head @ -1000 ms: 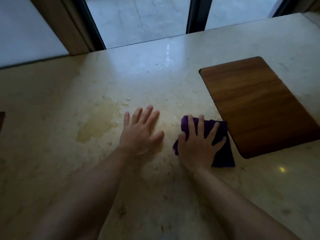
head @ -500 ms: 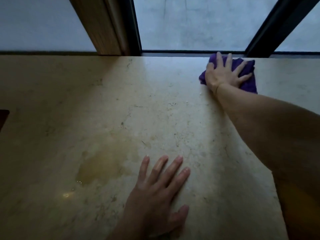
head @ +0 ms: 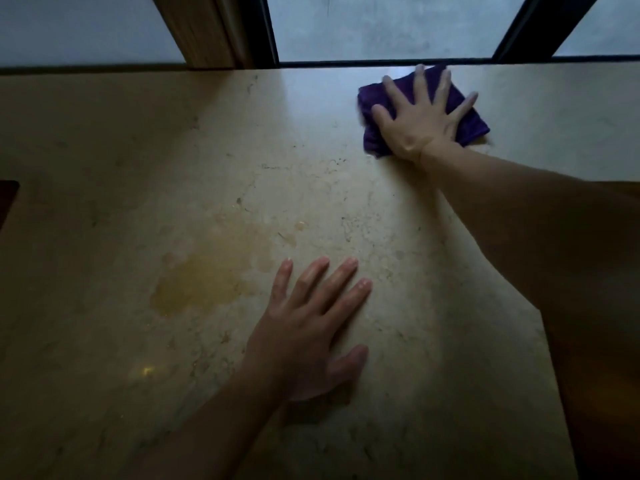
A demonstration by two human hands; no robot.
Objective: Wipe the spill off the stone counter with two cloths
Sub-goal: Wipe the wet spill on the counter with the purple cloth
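counter (head: 381, 209): beige veined stone, fills most of the view, far edge runs along a window (head: 381, 26) with dark frames.
spill (head: 207, 275): yellowish puddle, left of centre on the counter, a few small drops off its upper right edge. Not covered by anything.
cloth (head: 374, 102): purple, folded flat, on the counter near the far edge, right of centre. Well apart from the spill.
right hand (head: 420, 121): palm down on the cloth, fingers straight and spread, pressing it flat. No curl around the fabric. Fingertips reach almost to the far edge.
right arm (head: 519, 216): bare, stretched diagonally from the lower right across the counter.
left hand (head: 304, 334): flat on bare stone, fingers straight and slightly fanned, thumb out to the right. Holds nothing. Sits just right of the spill, little finger near its edge; contact with the liquid can't be told.
second cloth: only one visible.
board (head: 595, 393): dark wood surface at the lower right, partly under the right arm.
post (head: 204, 29): wooden upright beyond the counter, upper left.
lighting: dim, brightest patch near the window.
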